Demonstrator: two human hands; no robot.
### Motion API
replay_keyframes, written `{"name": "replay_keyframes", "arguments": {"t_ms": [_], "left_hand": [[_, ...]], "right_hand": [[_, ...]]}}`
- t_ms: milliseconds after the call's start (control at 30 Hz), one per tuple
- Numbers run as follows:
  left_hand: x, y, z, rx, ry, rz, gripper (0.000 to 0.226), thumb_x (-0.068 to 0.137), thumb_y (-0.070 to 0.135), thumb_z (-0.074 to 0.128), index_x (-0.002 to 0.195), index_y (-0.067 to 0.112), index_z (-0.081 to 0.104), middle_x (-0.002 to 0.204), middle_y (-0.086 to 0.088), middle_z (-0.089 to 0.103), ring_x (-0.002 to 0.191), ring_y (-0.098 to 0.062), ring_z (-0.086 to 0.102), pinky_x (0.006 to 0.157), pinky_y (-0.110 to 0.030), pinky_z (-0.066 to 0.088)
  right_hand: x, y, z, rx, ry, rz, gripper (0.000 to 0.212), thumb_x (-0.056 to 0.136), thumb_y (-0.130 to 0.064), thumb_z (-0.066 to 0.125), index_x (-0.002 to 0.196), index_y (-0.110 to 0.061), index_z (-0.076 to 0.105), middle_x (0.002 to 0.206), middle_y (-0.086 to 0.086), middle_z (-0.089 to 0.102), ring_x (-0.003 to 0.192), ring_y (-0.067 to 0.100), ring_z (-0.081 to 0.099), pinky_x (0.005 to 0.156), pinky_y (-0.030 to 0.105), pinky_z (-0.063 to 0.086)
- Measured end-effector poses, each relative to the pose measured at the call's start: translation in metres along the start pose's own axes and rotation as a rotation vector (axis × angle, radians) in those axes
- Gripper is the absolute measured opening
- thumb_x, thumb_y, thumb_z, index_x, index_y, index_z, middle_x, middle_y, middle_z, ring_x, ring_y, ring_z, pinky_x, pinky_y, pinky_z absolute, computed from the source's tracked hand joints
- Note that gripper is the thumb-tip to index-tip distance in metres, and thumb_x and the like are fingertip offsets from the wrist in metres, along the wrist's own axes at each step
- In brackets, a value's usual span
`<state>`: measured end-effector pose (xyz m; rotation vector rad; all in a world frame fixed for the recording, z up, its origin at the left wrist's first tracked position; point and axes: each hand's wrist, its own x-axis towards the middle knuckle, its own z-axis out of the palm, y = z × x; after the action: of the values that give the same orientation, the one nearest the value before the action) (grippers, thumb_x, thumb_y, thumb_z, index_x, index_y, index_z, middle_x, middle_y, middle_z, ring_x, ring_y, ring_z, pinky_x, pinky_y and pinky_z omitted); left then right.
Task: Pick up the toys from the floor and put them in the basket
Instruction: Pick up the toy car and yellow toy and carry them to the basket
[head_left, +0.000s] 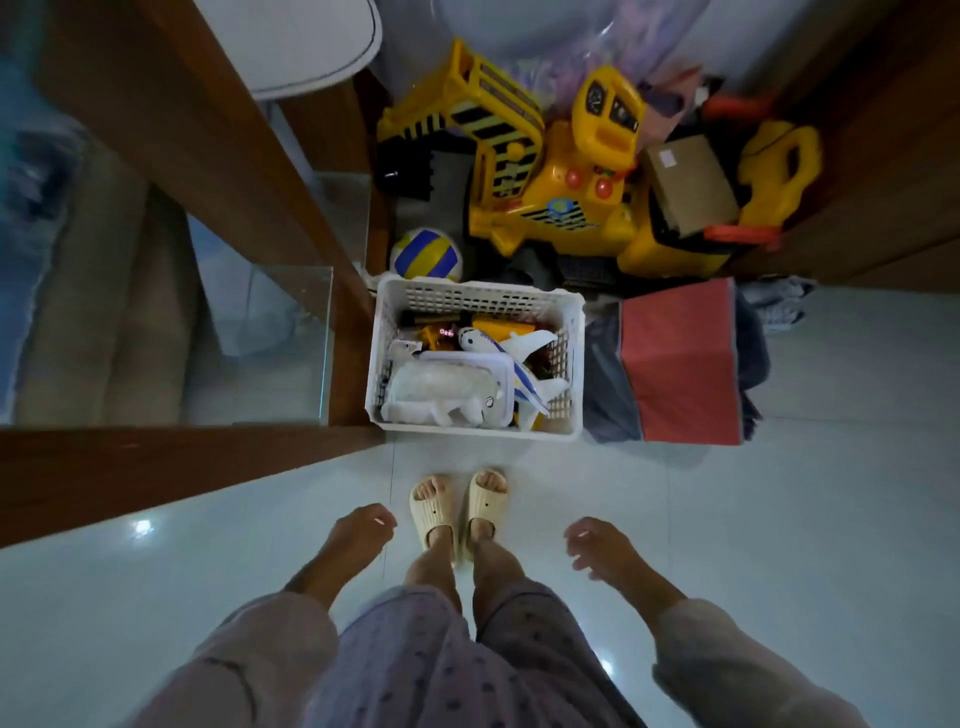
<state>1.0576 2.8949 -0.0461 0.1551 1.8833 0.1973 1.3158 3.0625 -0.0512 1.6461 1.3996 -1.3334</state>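
With both the left hand and right hand loosely open and empty low in frame, the white slatted plastic basket at centre already holds a white-and-blue toy airplane, and the pale tiled floor around it looks clear of small toys, so the task seems nearly done.

A large yellow ride-on excavator with black stripes stands at the far side of the scene, its arm reaching to the left. A brown cardboard box rests on its seat part, at the right. Just left of the excavator, near a wooden frame, lies a volleyball in yellow, blue and white. At the right there is a red fabric box, with dark cloth around it. A wooden table with a glass top fills the left side, and a white rounded chair seat shows at the far left. The floor is of pale glossy tiles. A pair of cream slippers is on the near floor, in the middle.
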Motion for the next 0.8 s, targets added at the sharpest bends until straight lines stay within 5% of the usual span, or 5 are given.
{"name": "replay_keyframes", "arguments": {"t_ms": [200, 467, 567, 667, 800], "left_hand": [[-0.038, -0.046, -0.012, 0.017, 0.034, -0.008, 0.025, 0.088, 0.003, 0.046, 0.104, -0.005, 0.064, 0.113, -0.025, 0.067, 0.105, -0.04, 0.062, 0.091, -0.042, 0.05], [-0.054, -0.084, -0.017, -0.145, 0.082, -0.021, 0.02, 0.083, 0.001, 0.05, 0.07, 0.011, 0.061, 0.079, -0.016, 0.062, 0.055, -0.021, 0.051, 0.029, -0.008, 0.031], [-0.057, -0.087, -0.024, -0.226, 0.127, -0.034, 0.024, 0.084, -0.001, 0.048, 0.069, 0.013, 0.06, 0.071, -0.01, 0.061, 0.053, -0.019, 0.051, 0.028, -0.006, 0.031], [-0.06, -0.086, -0.028, -0.377, 0.179, -0.041, 0.026, 0.086, 0.001, 0.047, 0.068, 0.015, 0.06, 0.067, -0.004, 0.061, 0.055, -0.017, 0.053, 0.03, -0.008, 0.035], [-0.077, -0.089, -0.014, -0.596, 0.283, -0.089, 0.025, 0.087, 0.001, 0.045, 0.074, 0.017, 0.06, 0.071, -0.003, 0.062, 0.053, -0.015, 0.054, 0.043, -0.018, 0.032]], "right_hand": [[-0.045, 0.01, 0.0, -0.002, 0.04, -0.07, 0.007, 0.089, -0.008, 0.053, 0.091, -0.012, 0.058, 0.096, 0.011, 0.064, 0.083, 0.023, 0.06, 0.074, 0.028, 0.048], [-0.064, 0.023, -0.009, 0.039, 0.056, -0.076, 0.01, 0.089, -0.012, 0.052, 0.095, -0.007, 0.059, 0.086, 0.012, 0.063, 0.069, 0.023, 0.058, 0.058, 0.025, 0.039], [-0.057, 0.02, -0.003, -0.049, 0.068, -0.06, 0.012, 0.089, -0.011, 0.051, 0.093, -0.005, 0.061, 0.082, 0.01, 0.063, 0.076, 0.024, 0.06, 0.06, 0.024, 0.041], [-0.048, 0.006, -0.004, -0.254, 0.021, -0.137, 0.029, 0.092, -0.016, 0.046, 0.101, 0.001, 0.068, 0.109, 0.015, 0.067, 0.104, 0.024, 0.061, 0.079, 0.027, 0.044], [-0.043, -0.037, -0.035, -0.442, -0.045, -0.126, 0.018, 0.09, -0.013, 0.047, 0.084, -0.01, 0.063, 0.086, 0.01, 0.062, 0.068, 0.017, 0.056, 0.059, 0.022, 0.04]]}}
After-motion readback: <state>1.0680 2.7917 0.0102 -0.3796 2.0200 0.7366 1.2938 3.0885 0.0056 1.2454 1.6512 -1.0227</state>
